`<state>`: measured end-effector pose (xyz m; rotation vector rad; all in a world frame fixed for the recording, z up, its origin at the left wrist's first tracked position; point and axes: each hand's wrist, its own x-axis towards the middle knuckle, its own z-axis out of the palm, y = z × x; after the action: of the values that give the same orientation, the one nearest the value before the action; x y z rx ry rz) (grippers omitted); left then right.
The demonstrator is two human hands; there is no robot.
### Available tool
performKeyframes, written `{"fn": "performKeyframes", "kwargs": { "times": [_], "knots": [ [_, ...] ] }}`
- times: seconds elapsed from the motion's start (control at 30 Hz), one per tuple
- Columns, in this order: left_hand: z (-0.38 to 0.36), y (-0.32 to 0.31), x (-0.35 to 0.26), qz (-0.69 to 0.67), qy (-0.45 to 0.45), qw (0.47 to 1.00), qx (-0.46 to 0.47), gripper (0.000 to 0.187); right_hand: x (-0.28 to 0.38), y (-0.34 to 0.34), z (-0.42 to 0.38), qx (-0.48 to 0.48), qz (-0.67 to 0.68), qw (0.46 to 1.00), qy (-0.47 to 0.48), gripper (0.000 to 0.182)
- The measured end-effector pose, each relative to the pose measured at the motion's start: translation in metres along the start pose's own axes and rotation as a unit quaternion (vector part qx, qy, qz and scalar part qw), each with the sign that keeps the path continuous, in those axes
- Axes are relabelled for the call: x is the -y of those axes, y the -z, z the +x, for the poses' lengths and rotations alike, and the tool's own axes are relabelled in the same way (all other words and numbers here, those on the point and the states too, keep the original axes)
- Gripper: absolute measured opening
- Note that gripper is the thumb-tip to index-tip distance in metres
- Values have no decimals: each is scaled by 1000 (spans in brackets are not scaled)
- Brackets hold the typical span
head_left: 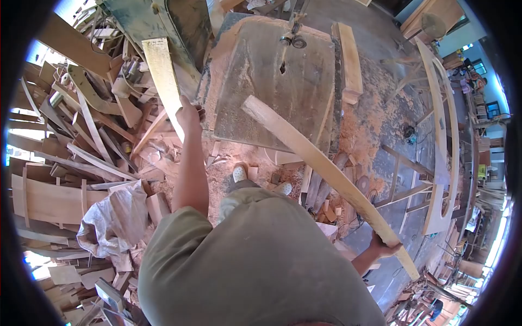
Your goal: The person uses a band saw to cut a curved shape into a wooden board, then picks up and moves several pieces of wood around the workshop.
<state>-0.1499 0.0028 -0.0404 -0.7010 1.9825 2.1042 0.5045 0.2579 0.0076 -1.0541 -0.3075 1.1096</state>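
Note:
My left hand point(189, 115) is closed around the edge of a pale, flat wooden board point(162, 70), which stands out to the left of the saw table. On the right, my right hand point(383, 248) grips a long, slightly curved wooden plank point(326, 165) close to its near end. The plank's far end overlaps the front part of a dusty bandsaw table point(255, 70). Guide wheels point(292, 41) sit at the back of that table, behind a small dark slot.
Offcuts and curved wood pieces point(92, 125) are heaped on the left, beside a crumpled white sack point(114, 220). A thick wooden beam point(349, 62) lies along the table's right side. Sawdust point(361, 136) covers the floor. A large curved wooden frame point(439, 136) stands farther right.

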Motion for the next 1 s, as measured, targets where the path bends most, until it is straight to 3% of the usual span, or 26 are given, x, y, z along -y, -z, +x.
{"fn": "performKeyframes", "kwargs": {
  "times": [0.03, 0.1, 0.17, 0.3, 0.37, 0.4, 0.43, 0.5, 0.57, 0.63, 0.7, 0.77, 0.83, 0.9, 1.0],
  "knots": [
    [-7, 2, -9, 0, 0, 1000, 3, 62, 1, -1, -4, -1, 2, 1000, 2, 75],
    [-39, -5, -16, 155, 31, 974, 160, 74, 6, -2, -10, -43, 14, 999, -30, 75],
    [-75, -26, 0, 218, -15, 938, 269, 64, 10, -1, -19, -61, -9, 998, -23, 75],
    [-69, -38, 4, 281, -85, 927, 234, 63, 10, -11, -36, -114, -24, 992, -44, 76],
    [-22, -29, 8, 85, 37, 990, 104, 74, 11, 0, -33, -107, -41, 992, -42, 75],
    [-23, -30, 8, 109, 37, 980, 162, 70, 4, 0, -28, -97, -49, 993, -44, 75],
    [-28, -33, 11, 106, 34, 981, 159, 70, -3, -1, -22, -93, -47, 993, -48, 75],
    [-81, -45, 1, 280, -27, 898, 339, 66, -6, -2, -16, -108, -56, 991, -52, 75],
    [-107, -53, -13, 341, -66, 888, 301, 67, -11, -8, -8, -113, -63, 989, -67, 75],
    [-62, -53, 2, 190, -19, 978, 86, 71, -16, -11, 3, -121, -66, 987, -82, 75],
    [-67, -54, -15, 126, 15, 986, 109, 68, -21, -12, 18, -92, -52, 990, -96, 75],
    [-98, -60, -28, 342, -71, 905, 244, 66, -29, -18, 33, -69, -45, 992, -98, 75],
    [-85, -61, 8, 369, -94, 880, 283, 66, -32, -22, 49, -44, -45, 993, -95, 76],
    [-87, -67, 11, 111, -13, 977, 179, 69, -44, -32, 66, -29, -23, 995, -95, 75],
    [-147, -67, 29, 88, 141, 958, 235, 85, -56, -49, 86, 14, -45, 993, -106, 79]
  ]
}}
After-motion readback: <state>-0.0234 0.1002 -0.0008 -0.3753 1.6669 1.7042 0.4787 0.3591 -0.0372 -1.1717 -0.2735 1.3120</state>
